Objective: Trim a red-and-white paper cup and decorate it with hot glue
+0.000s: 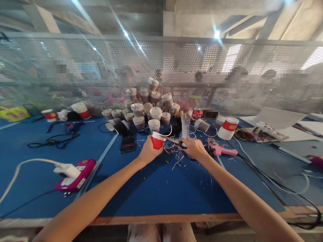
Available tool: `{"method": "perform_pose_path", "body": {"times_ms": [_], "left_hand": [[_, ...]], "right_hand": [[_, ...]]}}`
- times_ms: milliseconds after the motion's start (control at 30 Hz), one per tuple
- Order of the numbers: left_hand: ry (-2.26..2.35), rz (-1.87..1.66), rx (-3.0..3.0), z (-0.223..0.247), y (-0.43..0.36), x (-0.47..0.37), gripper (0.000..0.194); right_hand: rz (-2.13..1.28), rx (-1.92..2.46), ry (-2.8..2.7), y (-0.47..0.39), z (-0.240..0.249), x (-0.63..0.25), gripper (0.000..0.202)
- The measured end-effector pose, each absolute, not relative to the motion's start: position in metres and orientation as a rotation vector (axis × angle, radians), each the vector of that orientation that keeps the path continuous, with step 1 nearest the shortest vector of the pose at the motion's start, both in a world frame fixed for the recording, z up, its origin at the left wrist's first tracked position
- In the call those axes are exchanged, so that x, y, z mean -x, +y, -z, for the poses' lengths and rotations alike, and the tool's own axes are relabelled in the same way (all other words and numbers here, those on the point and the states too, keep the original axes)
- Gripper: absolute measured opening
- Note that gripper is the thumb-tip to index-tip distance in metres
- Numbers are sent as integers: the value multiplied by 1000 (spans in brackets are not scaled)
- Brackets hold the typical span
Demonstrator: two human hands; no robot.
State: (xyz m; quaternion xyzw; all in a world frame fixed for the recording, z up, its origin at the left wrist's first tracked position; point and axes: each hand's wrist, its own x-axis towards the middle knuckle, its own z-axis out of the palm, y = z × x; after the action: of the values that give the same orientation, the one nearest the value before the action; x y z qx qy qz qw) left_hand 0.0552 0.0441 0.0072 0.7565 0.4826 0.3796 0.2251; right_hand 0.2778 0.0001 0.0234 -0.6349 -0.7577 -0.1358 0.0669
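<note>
My left hand (149,151) is wrapped round a red and white paper cup (158,141), tilted above the blue table (151,195). My right hand (193,148) grips scissors (174,140), whose blades point left to the rim of the cup. A thin white strip (169,131) curves up by the cup's rim and the blades. White and dark cord scraps lie scattered under and between my hands.
Many small pots (137,109) are piled behind my hands. A phone (127,143) lies left of them, a magenta power strip (75,176) nearer left. Right are a pink glue gun (222,150), stacked cups (228,128) and cables. A perforated screen (101,60) stands behind.
</note>
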Motion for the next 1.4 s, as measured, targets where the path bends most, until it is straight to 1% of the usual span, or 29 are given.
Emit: {"method": "perform_pose_path", "body": {"times_ms": [300,567,800,1000,1167,1300,1400], "left_hand": [[1357,-1076,-2154,-2,47,-55,50],[1367,-1094,-2205,-1,44,-55,53],[1383,-1017,-2045,-10,39,-59,52],[1385,-952,-1933,-12,33,-61,57],[1403,-957,-1832,-14,36,-59,47],[1456,-993,-1948,-13,44,-54,51],[1439,-985,-1954,-12,43,-55,50]], "right_hand": [[445,1909,-2270,0,-21,-276,41],[424,1915,-2261,-2,-24,-275,42],[410,1935,-2250,0,-28,-279,50],[400,1942,-2263,-1,-32,-282,50],[407,1973,-2304,-1,-34,-285,51],[408,1977,-2311,-1,-33,-286,52],[399,1957,-2304,-1,-30,-284,53]]}}
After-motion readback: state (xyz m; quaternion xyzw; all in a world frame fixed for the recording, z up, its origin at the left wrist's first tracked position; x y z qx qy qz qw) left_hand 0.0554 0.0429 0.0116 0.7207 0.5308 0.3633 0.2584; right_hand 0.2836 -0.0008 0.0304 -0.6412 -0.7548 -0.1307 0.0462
